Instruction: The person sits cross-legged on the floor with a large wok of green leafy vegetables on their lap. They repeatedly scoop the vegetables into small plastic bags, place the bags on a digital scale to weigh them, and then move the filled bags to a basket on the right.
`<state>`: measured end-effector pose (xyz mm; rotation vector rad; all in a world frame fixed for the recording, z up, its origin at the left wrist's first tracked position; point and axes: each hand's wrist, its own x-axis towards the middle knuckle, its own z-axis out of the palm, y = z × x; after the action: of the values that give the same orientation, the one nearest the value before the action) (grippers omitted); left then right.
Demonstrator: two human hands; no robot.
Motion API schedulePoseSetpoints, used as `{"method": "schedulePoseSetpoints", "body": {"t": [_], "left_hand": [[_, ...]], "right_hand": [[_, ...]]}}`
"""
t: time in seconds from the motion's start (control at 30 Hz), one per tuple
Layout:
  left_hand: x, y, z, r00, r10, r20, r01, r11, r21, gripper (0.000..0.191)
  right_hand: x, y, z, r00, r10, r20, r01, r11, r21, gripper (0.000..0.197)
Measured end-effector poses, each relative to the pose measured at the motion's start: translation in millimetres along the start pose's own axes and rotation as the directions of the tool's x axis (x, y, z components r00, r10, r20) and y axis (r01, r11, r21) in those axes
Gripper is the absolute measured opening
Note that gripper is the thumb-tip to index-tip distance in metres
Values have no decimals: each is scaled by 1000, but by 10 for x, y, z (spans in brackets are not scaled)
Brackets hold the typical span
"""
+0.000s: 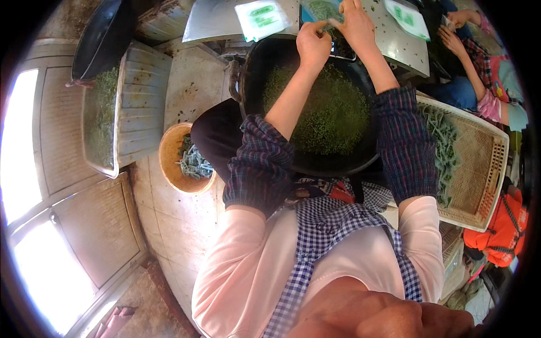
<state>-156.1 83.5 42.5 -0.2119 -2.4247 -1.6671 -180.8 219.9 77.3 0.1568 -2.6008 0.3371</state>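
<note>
Above the far rim of a large dark basin (270, 160), my left hand (313, 45) pinches the near edge of a clear plastic bag (323, 10). My right hand (357, 25) has its fingers on the same bag, at its right side. Small green pieces show through the plastic. Under the bag is a blue-topped device, partly hidden, perhaps a scale, with a small lit display (334, 50). The basin holds a broad heap of small green plant pieces (325, 114). On the metal table (211, 21) lie printed bags (263, 17) at left and more printed bags (406, 19) at right.
An orange bucket (167, 169) with pale green strips stands on the floor at left. Beyond it is a large bin (141, 105) of green material. A cream plastic crate (477, 169) with similar strips is at right. A co-worker's hands (454, 36) are at upper right.
</note>
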Motion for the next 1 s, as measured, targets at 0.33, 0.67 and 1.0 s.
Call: {"method": "schedulePoseSetpoints", "body": {"t": [0.33,0.67,1.0], "left_hand": [[8,97,5,942,317,-113,-242,870,430,43],[140,20,135,978,135,-157,-84,951,297,45],[178,-121,78,981,181,-75,-166,970,176,41]], "right_hand": [[141,-82,-176,989,9,147,-19,997,69,40],[-820,-81,48,943,329,57,-334,923,193,24],[-348,-18,111,952,-172,-252,146,982,-118,7]]}}
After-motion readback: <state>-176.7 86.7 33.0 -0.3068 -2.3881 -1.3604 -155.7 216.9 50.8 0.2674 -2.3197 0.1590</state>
